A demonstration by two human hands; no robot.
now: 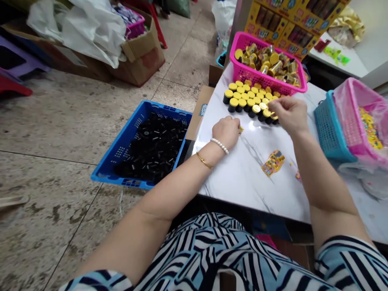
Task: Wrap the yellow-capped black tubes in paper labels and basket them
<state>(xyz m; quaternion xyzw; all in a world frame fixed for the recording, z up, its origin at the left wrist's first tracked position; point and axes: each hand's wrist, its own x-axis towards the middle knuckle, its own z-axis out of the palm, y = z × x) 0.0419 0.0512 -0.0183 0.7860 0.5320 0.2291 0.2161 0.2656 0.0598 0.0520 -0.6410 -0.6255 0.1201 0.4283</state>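
Small black cylindrical containers with yellow caps (251, 95) stand upright in close rows on the white table. My right hand (289, 113) is over the right end of these rows, thumb and fingers pinched together; what is between them, if anything, I cannot make out. Nearer the table's left edge, my left hand (226, 131) is closed, and a small yellow piece (241, 129) pokes out past its fingers. Between my forearms lie some printed yellow stickers (273, 163), flat on the marbled tabletop (239, 178).
Left of the table is a blue crate (118, 151) of black pieces. Behind the rows stands a pink basket (266, 76) of wrapped gold-and-yellow containers, with stacked yellow boxes (275, 24) beyond. At right are a turquoise basket (330, 129) and a pink, plastic-lined basket (348, 109) holding yellow pieces.
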